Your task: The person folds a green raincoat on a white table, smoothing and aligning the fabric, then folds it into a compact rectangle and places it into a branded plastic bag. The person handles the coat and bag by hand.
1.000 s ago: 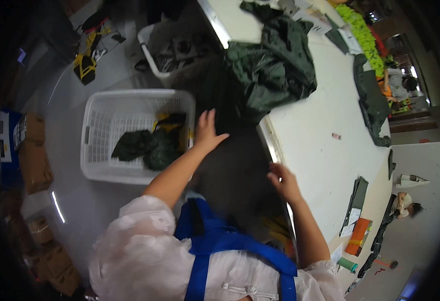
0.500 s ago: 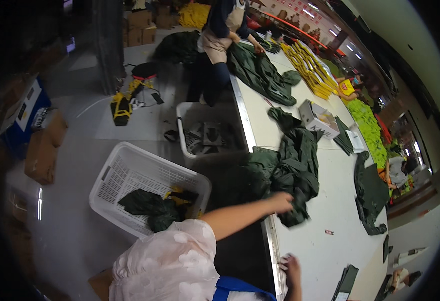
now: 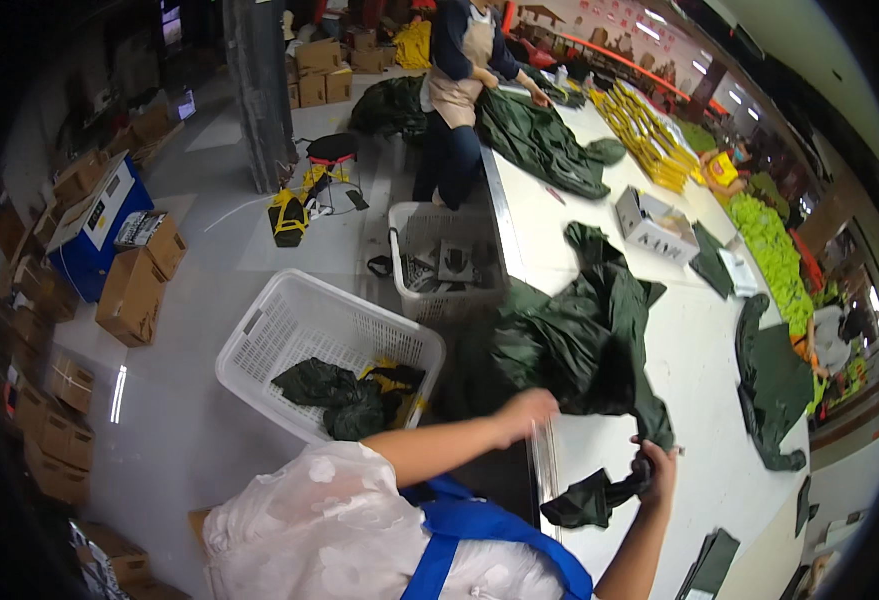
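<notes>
A crumpled dark green garment (image 3: 579, 340) of thin shiny cloth lies along the table's near edge, part of it drooping over the side. My right hand (image 3: 659, 468) is closed round a narrow, sleeve-like length of it, and a loose end of cloth spreads on the white tabletop beside that grip. My left hand (image 3: 527, 415), blurred by motion, hovers by the metal table edge just below the garment. Its fingers are too smeared to read, and whether it touches the cloth is unclear.
A white basket (image 3: 249, 335) with dark green and yellow pieces stands left of the table (image 3: 599, 450); another basket (image 3: 396, 250) is beyond. A co-worker (image 3: 459, 80) handles green cloth at the far end. An open box (image 3: 656, 240) and a folded green piece (image 3: 709, 565) lie on the table.
My right hand has moved up from the table edge and taken hold of the garment's narrow part. My left hand has drawn back left, off the cloth's lower end. The view has shifted.
</notes>
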The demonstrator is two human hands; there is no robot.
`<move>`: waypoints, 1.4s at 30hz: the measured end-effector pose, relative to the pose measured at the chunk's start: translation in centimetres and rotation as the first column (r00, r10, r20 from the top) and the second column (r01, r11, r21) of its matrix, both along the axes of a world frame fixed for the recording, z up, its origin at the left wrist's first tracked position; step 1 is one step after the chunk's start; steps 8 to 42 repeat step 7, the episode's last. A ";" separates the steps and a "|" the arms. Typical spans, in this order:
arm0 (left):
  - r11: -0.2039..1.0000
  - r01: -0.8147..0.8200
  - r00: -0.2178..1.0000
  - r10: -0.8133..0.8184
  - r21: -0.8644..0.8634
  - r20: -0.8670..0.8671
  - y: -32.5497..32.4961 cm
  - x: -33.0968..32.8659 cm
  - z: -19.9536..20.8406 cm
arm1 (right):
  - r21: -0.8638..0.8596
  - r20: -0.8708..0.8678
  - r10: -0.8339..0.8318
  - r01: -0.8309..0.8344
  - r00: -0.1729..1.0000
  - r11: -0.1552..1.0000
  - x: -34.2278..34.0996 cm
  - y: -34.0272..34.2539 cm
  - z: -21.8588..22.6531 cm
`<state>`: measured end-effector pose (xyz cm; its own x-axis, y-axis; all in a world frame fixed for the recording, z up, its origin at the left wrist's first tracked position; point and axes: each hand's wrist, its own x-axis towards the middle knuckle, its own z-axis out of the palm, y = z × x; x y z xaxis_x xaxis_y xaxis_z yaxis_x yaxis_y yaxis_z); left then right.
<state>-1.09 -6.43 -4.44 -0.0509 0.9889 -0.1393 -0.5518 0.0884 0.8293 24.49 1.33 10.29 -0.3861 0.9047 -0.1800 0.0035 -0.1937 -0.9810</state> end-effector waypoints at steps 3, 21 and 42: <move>0.823 -0.279 0.922 0.374 -0.495 0.102 0.5 -2.7 2.7 | 0.013 -0.041 0.203 -0.203 0.978 0.979 6.0 -3.5 3.9; 0.839 0.016 0.791 0.323 -0.544 0.520 1.4 -1.8 0.1 | -0.335 0.430 0.657 -0.567 0.619 0.753 17.2 -4.8 0.8; 0.839 0.016 0.791 0.323 -0.544 0.520 1.4 -1.8 0.1 | -0.335 0.430 0.657 -0.567 0.619 0.753 17.2 -4.8 0.8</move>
